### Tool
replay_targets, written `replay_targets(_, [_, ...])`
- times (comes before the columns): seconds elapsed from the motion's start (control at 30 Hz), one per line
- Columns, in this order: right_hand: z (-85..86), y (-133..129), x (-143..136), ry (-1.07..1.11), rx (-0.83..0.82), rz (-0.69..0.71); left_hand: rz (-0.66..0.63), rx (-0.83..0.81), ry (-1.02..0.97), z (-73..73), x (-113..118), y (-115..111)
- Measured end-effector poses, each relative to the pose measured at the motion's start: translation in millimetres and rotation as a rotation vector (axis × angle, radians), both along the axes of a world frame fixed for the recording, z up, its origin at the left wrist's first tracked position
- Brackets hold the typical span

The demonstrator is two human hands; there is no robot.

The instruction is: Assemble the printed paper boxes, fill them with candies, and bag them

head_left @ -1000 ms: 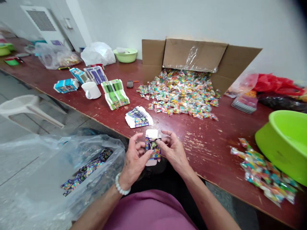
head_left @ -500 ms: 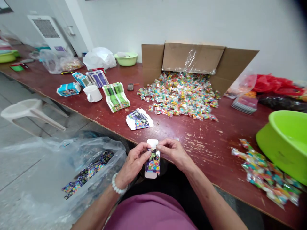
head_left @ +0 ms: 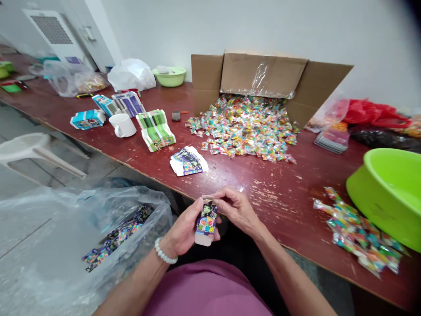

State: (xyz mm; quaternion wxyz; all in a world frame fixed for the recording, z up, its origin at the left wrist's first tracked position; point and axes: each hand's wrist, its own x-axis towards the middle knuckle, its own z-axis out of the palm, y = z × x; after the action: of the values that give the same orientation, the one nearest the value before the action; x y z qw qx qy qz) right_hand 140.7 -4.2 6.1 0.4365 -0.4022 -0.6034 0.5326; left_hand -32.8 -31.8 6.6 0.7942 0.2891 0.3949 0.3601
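Observation:
A small dark printed box is held over my lap at the table's edge. My left hand is wrapped round it, thumb on its near left side and fingertips showing at its right. The lower white flap sticks out toward me. At the box's top end, my right hand has its fingers closed on the edge, where the upper flap no longer stands up. Beyond my hands, a fan of flat dark printed cartons lies on the red table. Wrapped candies spill from a cardboard box.
A white mug, green cartons and blue cartons stand left. At right are a green basin and loose candies. An open plastic bag with printed boxes hangs below the table's left side.
The white upper flap has been folded down. My left hand has moved from pinching the box's side to wrapping round it. The view has shifted slightly.

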Motion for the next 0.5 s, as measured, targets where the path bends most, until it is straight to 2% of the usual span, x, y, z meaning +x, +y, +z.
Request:
replay_targets(0.1, [6.5, -0.8, 2.1, -0.042, 0.061, 0.069, 0.031, -0.035, 0.003, -3.8, 4.1, -0.7])
replay_targets(0.3, [5.1, 6.3, 1.1, -0.085, -0.104, 0.053, -0.014, 0.027, 0.092, -0.4, 6.8, 3.1])
replay_targets(0.43, [1.9, 10.4, 0.7, 0.014, -0.197, 0.033, -0.024, 0.1, 0.174, -2.5, 6.8, 4.1])
replay_targets(0.5, [4.5, 9.1, 0.8, 0.03, -0.191, 0.03, -0.014, 0.111, 0.198, -3.5, 6.9, 4.0])
